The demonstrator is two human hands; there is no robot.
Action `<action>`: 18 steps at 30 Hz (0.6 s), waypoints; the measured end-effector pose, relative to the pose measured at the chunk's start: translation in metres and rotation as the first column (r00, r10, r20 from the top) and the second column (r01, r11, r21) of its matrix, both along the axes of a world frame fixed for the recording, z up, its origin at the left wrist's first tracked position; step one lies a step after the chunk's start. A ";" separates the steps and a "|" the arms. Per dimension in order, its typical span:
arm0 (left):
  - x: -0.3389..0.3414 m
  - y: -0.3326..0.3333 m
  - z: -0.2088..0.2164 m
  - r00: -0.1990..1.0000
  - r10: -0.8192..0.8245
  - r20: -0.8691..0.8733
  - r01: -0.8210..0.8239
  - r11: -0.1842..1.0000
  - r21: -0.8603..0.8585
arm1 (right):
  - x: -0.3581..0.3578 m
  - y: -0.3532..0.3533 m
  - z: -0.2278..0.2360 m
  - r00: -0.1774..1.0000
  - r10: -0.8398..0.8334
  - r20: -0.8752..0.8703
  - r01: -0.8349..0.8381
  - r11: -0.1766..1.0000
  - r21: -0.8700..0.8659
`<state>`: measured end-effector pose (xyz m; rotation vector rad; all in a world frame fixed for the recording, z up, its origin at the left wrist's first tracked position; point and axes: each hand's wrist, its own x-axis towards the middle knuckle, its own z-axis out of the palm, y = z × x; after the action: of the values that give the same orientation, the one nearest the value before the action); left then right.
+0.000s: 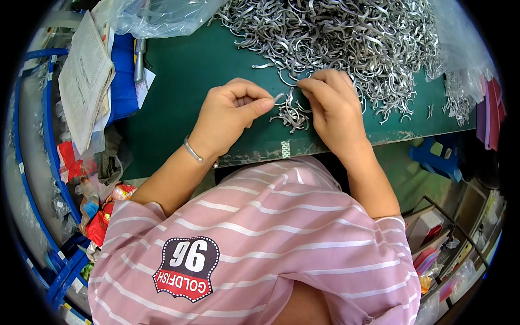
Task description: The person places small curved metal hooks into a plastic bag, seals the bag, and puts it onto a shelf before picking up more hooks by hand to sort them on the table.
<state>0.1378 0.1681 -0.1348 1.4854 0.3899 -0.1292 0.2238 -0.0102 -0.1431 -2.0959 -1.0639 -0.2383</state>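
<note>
My left hand point(232, 112) pinches a small curved metal piece point(279, 97) between thumb and forefinger, above the green tabletop point(189, 59). To its right, my right hand point(335, 108) points its bent fingers down at the near edge of a big heap of curved silvery metal pieces point(346, 38). Its fingertips are partly hidden, so whether they grip a piece does not show. Between my hands lies a small cluster of the same metal pieces point(292, 116), close to the table's front edge.
Clear plastic bags point(162, 19) lie at the back left, near a blue bin point(124, 81) with papers point(86, 81) on it. A smaller metal pile point(459, 97) sits at the far right. A blue stool point(439, 157) stands below the table's right side.
</note>
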 end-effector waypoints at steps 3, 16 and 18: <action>-0.002 0.001 0.004 0.996 0.041 -0.084 -0.055 0.984 -0.172 | 0.004 0.007 -0.007 0.999 0.001 0.033 0.003 0.993 -0.119; -0.009 -0.003 -0.003 0.976 -0.077 0.203 0.062 0.995 0.081 | -0.016 0.004 0.017 0.940 0.060 -0.336 0.006 0.981 0.192; -0.010 -0.006 -0.002 0.973 -0.068 0.220 0.046 0.994 0.104 | -0.020 0.006 0.018 0.884 0.129 -0.449 -0.019 0.970 0.240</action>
<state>0.1277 0.1626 -0.1373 1.5902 0.1736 0.0124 0.2040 -0.0045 -0.1251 -1.7734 -0.7818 0.1685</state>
